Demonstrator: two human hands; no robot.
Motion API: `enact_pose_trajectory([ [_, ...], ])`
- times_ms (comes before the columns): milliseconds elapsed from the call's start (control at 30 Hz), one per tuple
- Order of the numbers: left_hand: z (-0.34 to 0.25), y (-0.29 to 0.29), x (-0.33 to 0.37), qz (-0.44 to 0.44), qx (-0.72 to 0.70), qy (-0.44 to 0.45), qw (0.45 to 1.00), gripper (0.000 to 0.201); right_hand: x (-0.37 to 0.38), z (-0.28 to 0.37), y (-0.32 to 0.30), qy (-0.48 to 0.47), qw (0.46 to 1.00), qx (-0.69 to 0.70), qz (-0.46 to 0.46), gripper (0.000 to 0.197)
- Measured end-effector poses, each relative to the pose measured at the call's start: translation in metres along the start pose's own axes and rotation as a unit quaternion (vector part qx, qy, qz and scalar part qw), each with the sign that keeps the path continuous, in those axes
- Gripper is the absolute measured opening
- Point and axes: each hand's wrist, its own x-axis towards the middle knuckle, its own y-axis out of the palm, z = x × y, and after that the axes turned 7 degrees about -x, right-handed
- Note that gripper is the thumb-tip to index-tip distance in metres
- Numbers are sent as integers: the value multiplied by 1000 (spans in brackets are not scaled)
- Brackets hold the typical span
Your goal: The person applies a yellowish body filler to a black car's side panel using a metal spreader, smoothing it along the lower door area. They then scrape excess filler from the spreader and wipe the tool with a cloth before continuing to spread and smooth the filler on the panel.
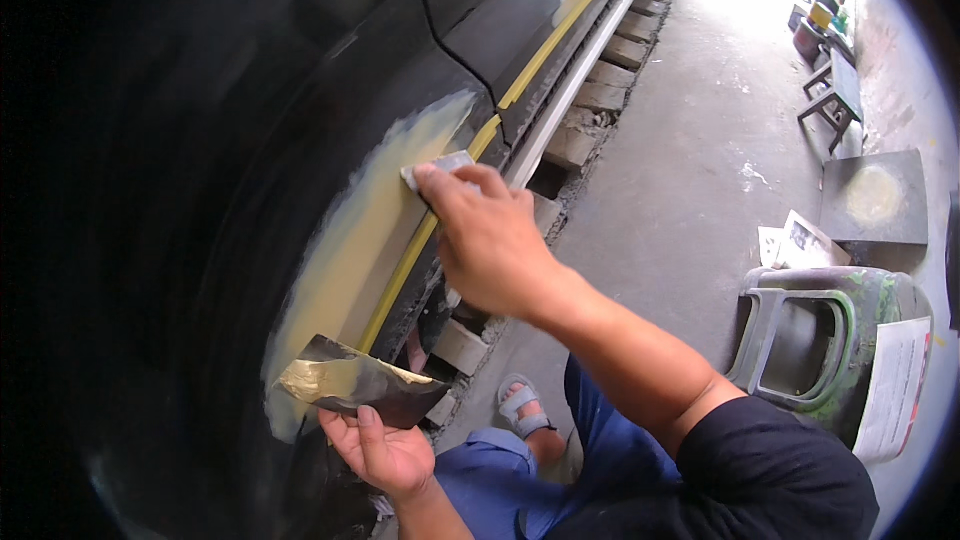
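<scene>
A dark car body panel (230, 140) fills the left side, with a long pale yellow patch of body filler (345, 240) along its lower part. Yellow masking tape (400, 273) runs below the patch. My right hand (490, 235) is closed on a flat, light grey putty spreader (450, 162), which lies against the upper end of the filler. Low in front of the panel, my left hand (385, 452) grips a dark, bent sheet (375, 395) from beneath, thumb on its face. Yellowish putty (325, 378) is smeared on the sheet's left end and along its top edge.
Beside the car, bricks (575, 140) line a gap at the floor's edge. A paint-stained plastic stool (830, 340) with papers stands at right. Behind it are a dark square board (875, 197) and a small stool (838, 100). My sandalled foot (523, 405) is below.
</scene>
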Motion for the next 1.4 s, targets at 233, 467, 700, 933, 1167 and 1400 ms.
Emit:
enact_pose_trajectory([
  [233,-5,1,0,-29,9,1,1000,54,-38,37,24,-93,993,-71,-20,57],
  [467,-7,8,-1,-21,-44,-55,997,52,-55,20,-14,-175,921,345,51,62],
  [700,-9,16,0,-81,-10,-53,995,52,-86,-27,-8,-216,912,288,199,61],
  [933,-7,6,-5,-33,3,-18,999,53,19,-83,-1,43,986,72,-143,54],
  [1167,-7,-1,-5,-17,9,-22,1000,55,9,-36,21,6,995,46,-83,58],
  [1400,-3,2,-1,18,-18,-53,998,51,-41,8,23,-84,992,92,-11,64],
])
